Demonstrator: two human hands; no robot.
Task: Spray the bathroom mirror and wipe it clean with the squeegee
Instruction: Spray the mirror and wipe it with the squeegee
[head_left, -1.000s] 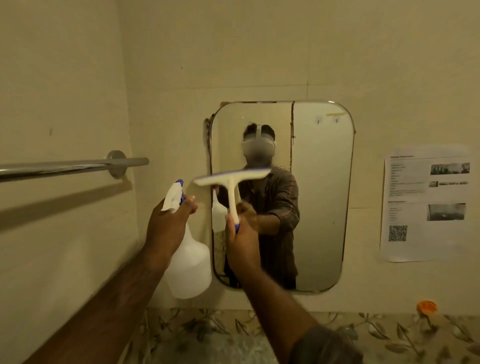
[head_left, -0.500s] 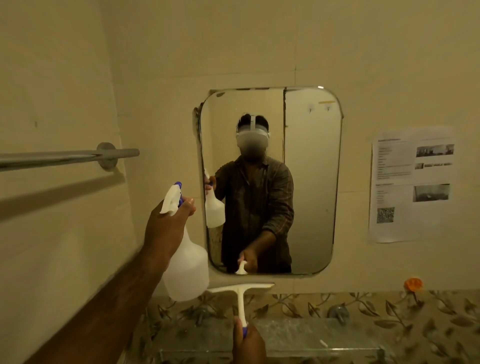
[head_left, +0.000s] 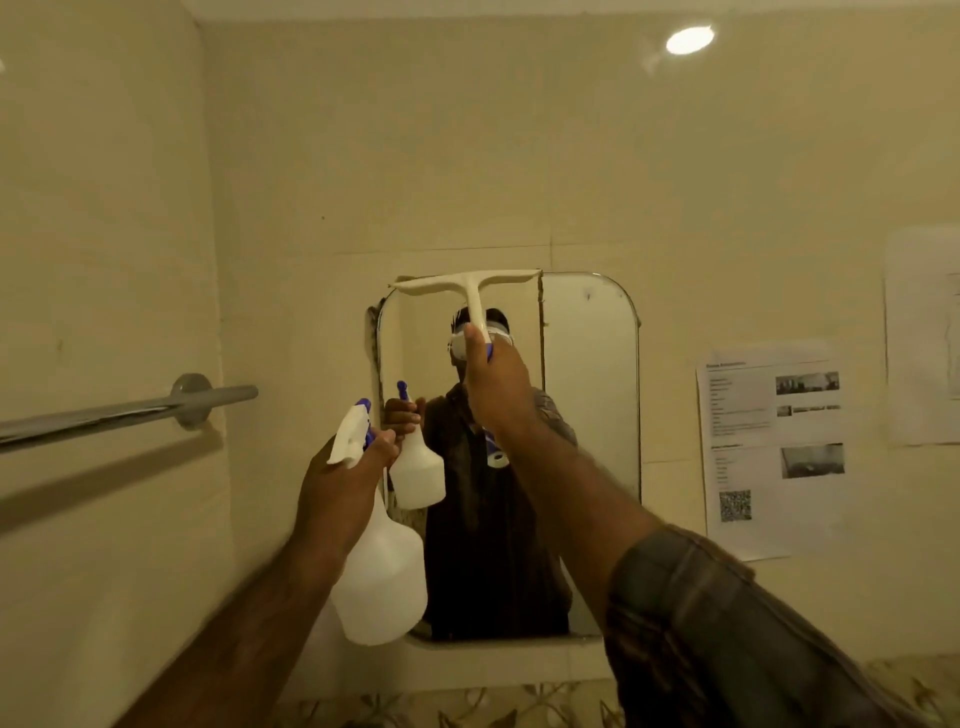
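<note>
The rounded wall mirror (head_left: 589, 415) hangs straight ahead on the tiled wall. My right hand (head_left: 493, 379) grips the handle of a white squeegee (head_left: 467, 287), whose blade lies level along the mirror's top left edge. My left hand (head_left: 343, 483) holds a white spray bottle (head_left: 379, 577) with a blue trigger, raised at the mirror's lower left, nozzle up. My right arm covers the middle of the glass. The mirror reflects a person with the bottle.
A chrome towel bar (head_left: 124, 413) juts from the left wall near my left arm. Printed paper sheets (head_left: 769, 447) are stuck to the wall right of the mirror. A leaf-patterned tile band (head_left: 467, 709) runs below. A round ceiling light (head_left: 690, 39) glows at the upper right.
The squeegee went down the mirror to below its bottom edge, then came back up to the top left edge. My view has tilted upward. The bottle stayed raised in my left hand.
</note>
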